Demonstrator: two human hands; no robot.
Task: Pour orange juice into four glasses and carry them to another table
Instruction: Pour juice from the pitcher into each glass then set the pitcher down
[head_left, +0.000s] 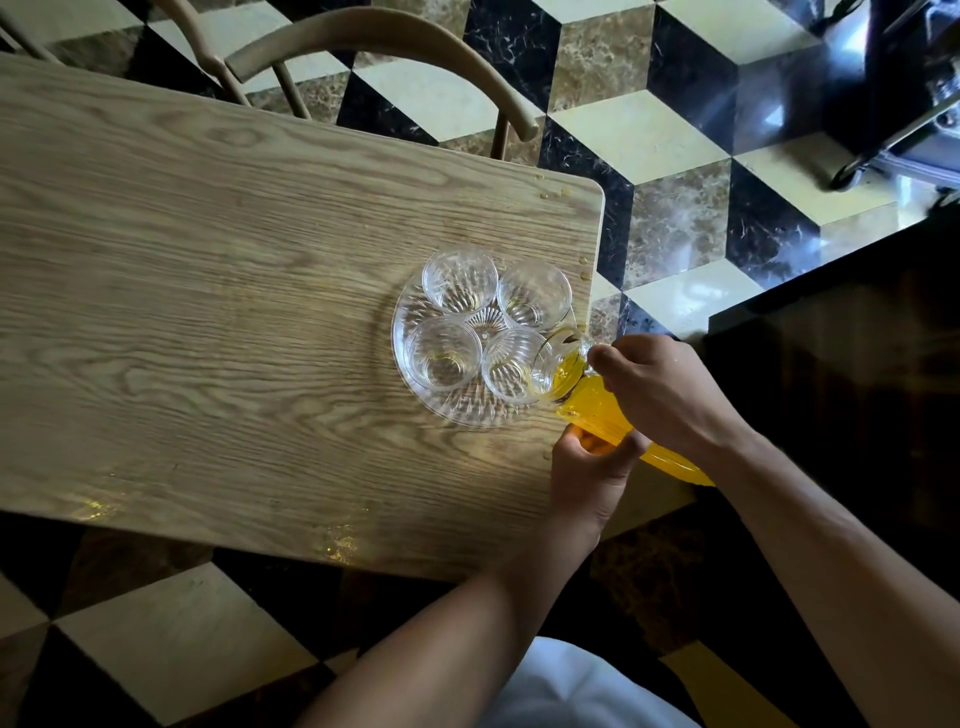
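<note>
glasses (460, 281): four, clear, ribbed, upright, clustered on tray (415, 384) | jug (597, 410): juice-filled, tilted over near-right glass

Both hands tilting juice jug (597, 410) over four glasses (511, 364), glass tray (415, 384), wooden table (208, 312)

Left hand (592, 470): palm up, fingers curled, gripping from beneath.
Right hand (662, 392): knuckles up, closed in a grasp from above, thumb forward.
Forearms: both bare, extended forward, converging toward the hands; right one higher.

Four glasses (485, 325) on tray (415, 389), table (208, 312) corner.
</note>
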